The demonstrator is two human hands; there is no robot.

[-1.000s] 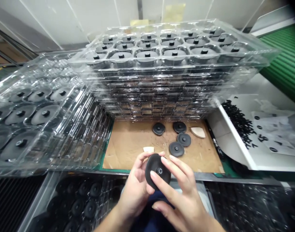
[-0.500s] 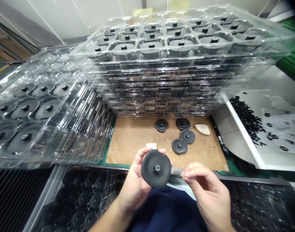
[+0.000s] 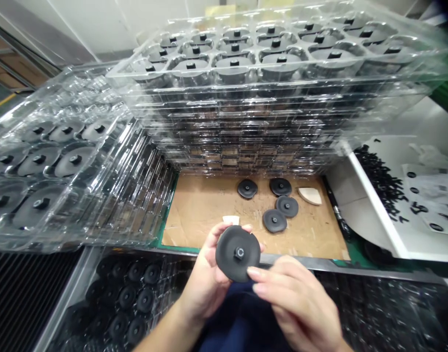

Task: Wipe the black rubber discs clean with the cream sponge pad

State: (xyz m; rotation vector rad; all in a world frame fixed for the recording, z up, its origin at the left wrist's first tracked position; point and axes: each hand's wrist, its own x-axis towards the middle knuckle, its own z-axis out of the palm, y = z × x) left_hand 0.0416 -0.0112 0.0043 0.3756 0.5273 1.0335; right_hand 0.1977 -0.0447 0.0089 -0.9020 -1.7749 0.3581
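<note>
My left hand [image 3: 208,274] holds a black round disc [image 3: 229,261] with a short hollow stem in its centre. The disc's stem side faces up toward me. My right hand [image 3: 300,298] is at the disc's lower right edge, its index fingertip touching the rim. The fingers of that hand are close together and bent; the thumb is hidden, and I cannot make out anything between them. Beyond my hands, several similar black discs [image 3: 274,221] lie on a cardboard sheet [image 3: 198,210]. A pale wedge-shaped pad [image 3: 309,195] lies to their right, and another pale piece [image 3: 231,219] shows just behind the held disc.
Tall stacks of clear plastic trays [image 3: 238,122] filled with discs stand at the back, with another tray stack [image 3: 73,190] at left. A white bin [image 3: 377,210] at right holds small black parts [image 3: 379,178]. More discs [image 3: 126,297] sit in trays below the table edge.
My right hand has moved left, from a pinch beside the disc to touching its lower right edge. My left hand keeps its hold on the disc. The view has shifted slightly.
</note>
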